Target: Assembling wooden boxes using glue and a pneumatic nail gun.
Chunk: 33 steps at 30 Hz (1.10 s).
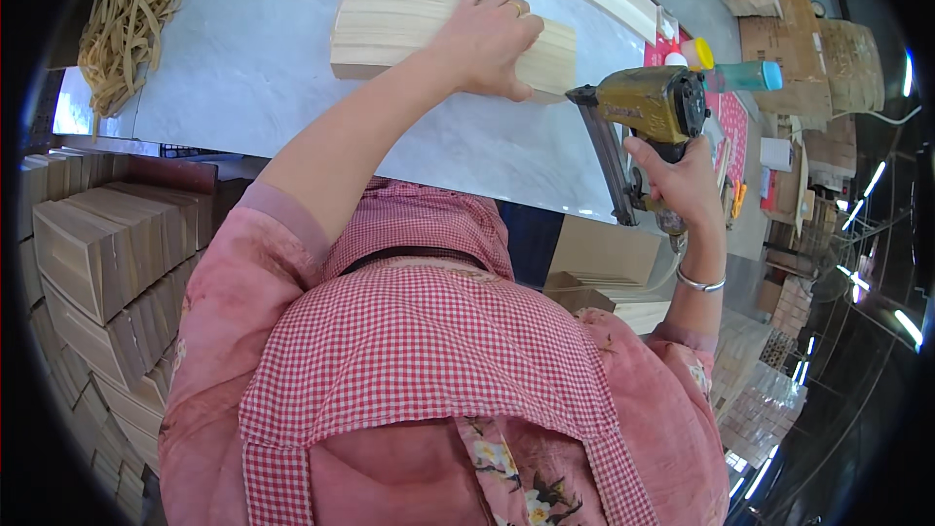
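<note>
Wood seems positioned, nailing perhaps unfinished: left hand clasps it; right hand grips nail gun beside it.

A long, pale wooden block with visible grain lies flat on the worktop, lengthwise roughly along the near edge and set back from it. The gold-and-black nail gun is raised, nose close to the block's right end.

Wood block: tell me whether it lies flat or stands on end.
Flat: the wood block lies lengthwise along the table, its long face up, under the left hand.
</note>
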Available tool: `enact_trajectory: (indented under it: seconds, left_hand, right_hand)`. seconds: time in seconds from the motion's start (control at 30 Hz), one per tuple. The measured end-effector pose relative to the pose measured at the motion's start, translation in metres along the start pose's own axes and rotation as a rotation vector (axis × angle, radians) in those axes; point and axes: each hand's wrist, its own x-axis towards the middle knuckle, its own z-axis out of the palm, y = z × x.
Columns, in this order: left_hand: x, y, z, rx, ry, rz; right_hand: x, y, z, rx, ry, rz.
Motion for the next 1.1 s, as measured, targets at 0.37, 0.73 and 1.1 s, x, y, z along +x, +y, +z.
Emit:
enact_trajectory:
  seconds: [0.37,0.73,1.1]
  left_hand:
    - [0.0,0.001,0.004,0.01,0.068,-0.013]
    - [-0.041,-0.027,-0.043,0.174,0.022,-0.028]
    - [-0.081,-0.025,-0.066,0.165,-0.048,-0.225]
  right_hand:
    - [-0.001,-0.004,-0.001,0.008,-0.035,0.009]
    - [-0.007,-0.017,-0.002,-0.066,0.011,-0.003]
    - [-0.018,-0.025,0.015,-0.044,0.0,-0.098]
